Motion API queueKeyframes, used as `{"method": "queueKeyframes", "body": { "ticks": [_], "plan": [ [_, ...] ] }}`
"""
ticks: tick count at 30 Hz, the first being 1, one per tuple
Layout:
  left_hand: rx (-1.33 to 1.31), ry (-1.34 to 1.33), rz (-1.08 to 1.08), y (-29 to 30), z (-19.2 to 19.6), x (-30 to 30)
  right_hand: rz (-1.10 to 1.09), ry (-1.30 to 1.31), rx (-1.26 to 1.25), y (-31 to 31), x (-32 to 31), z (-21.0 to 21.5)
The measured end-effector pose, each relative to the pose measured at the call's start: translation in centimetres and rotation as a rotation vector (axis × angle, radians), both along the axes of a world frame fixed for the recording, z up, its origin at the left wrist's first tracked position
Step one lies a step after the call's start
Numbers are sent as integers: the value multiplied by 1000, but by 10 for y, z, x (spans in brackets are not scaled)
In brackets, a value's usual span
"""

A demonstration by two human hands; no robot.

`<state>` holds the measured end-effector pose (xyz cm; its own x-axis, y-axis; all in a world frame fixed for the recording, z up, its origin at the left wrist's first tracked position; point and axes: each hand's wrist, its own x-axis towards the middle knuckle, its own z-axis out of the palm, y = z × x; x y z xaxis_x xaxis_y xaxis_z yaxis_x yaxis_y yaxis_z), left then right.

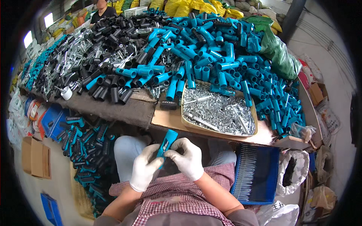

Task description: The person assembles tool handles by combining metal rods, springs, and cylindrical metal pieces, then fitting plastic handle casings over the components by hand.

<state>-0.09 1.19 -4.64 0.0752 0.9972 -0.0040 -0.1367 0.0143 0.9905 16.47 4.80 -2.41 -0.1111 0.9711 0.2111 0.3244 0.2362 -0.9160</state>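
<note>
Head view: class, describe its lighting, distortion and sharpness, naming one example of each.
Head view: soft, even daylight with no harsh shadows; fisheye bending curves the table edge and blackens the corners; the tray of silver metal parts glints; the gloved left hand and right hand around the teal tube look sharp, the rim softer.

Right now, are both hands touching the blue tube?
Touching. The head view shows the left hand wrapped around the blue tube and the right hand pinching its side.

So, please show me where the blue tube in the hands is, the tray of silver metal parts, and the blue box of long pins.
blue tube (pixel 168 140), head view, its upper body.
tray (pixel 183 119), head view, left rim.
blue box (pixel 272 177), head view, bare floor.
</note>
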Motion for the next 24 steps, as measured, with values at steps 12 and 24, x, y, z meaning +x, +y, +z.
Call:
{"method": "queueKeyframes", "body": {
  "ticks": [12,24],
  "plan": [
    [-224,-328,-127,-3,11,-16,444,114,-307,39,-7,17],
    [-186,-579,-13,-6,2,-35,241,-1247,1015,183,-40,18]
  ]
}}
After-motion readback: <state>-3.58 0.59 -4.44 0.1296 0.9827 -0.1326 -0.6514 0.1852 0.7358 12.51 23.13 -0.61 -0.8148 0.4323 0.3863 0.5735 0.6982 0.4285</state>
